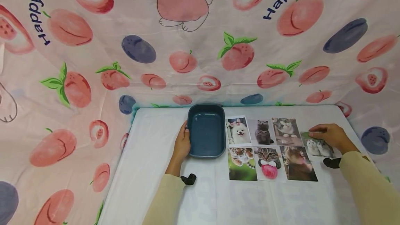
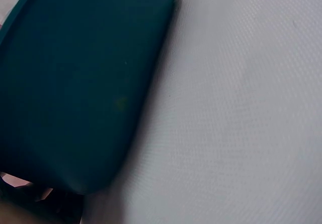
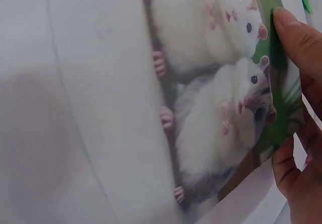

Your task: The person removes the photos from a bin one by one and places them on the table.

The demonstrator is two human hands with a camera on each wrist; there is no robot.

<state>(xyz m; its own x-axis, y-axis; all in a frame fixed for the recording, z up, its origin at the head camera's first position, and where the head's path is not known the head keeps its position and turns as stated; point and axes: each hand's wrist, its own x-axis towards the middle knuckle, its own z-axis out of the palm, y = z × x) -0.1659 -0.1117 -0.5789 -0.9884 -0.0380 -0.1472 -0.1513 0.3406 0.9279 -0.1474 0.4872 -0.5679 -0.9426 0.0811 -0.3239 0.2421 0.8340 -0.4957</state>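
Observation:
My left hand grips the left side of a dark teal rectangular tray on the white table. In the left wrist view the tray's outer wall fills the left side, and most of the hand is hidden. At the right, my right hand pinches the upper edge of a hamster photo card. The right wrist view shows two hamsters printed on it, with the thumb over the card's edge and other fingers behind. The card looks tilted.
Between tray and right hand, several animal photo cards lie in two rows, among them a white dog card, a dark cat card, a tiger card and a tabby cat card. Behind the table hangs a fruit-patterned cloth.

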